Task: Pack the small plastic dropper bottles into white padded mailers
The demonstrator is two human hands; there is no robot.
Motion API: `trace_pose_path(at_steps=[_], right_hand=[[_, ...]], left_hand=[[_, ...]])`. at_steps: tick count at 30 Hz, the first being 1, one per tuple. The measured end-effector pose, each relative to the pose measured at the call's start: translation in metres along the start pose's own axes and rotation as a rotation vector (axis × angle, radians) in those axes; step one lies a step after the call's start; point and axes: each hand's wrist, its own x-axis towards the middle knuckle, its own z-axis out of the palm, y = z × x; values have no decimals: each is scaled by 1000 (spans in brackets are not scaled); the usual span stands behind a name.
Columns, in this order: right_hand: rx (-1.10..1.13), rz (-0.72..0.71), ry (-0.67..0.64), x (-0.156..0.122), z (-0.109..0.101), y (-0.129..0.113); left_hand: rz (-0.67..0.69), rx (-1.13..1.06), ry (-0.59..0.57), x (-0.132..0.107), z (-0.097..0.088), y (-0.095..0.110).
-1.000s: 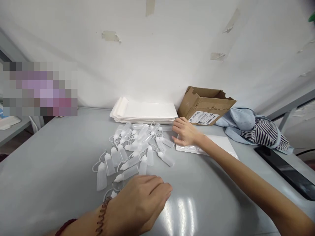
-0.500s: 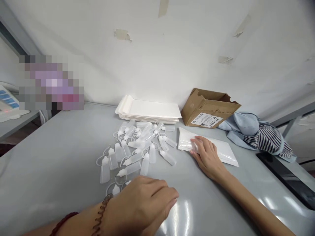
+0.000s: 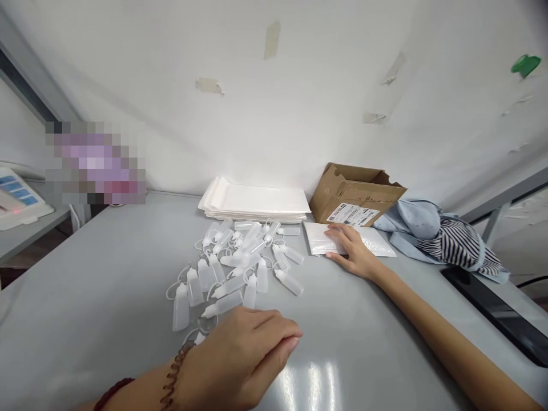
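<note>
In the head view my right hand (image 3: 353,251) lies on a white bubble mailer (image 3: 377,244) in front of the cardboard box. Its fingers are spread, with the fingertips resting on the mailer's surface. My left hand (image 3: 244,357) is held low at the front of the table, fingers bent and pressed together, and nothing shows in them. Just beyond it lie several small translucent squeeze bottles (image 3: 181,308) with white tips and looped cap straps, in a loose pile. My left hand and wrist hide the nearest of these.
A stack of white mailers (image 3: 261,200) sits against the wall, beside an open cardboard box (image 3: 359,194). Blue and striped cloth (image 3: 449,237) and a long black object (image 3: 496,314) lie at the right. A white device (image 3: 19,200) stands on another surface at far left.
My right hand has slid the mailer away from me, up against the box, and its fingers now lie flatter. The left hand stays nearly in place. The camera view has shifted slightly.
</note>
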Motion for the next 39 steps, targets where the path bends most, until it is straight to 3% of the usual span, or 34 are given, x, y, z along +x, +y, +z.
trace_pose_path(at_steps=[5,9,16,22,29,39], right_hand=[[-10,-34,107,0,-2,-4],[-34,-111,204,18,-6,-24],[-55,-197,57,116,-12,-69],[-51,-176,-136,182,13,-76],[-71,-203,-260,189,23,-78],[-175,-186,-297,185,16,-88]], left_hand=[[-4,-1,32,-1,-2,0],[12,7,98,-1,-3,-1],[65,144,139,1,-4,-7],[210,388,246,2,-7,-13],[204,491,287,3,-17,-16],[136,579,196,3,-17,-24]])
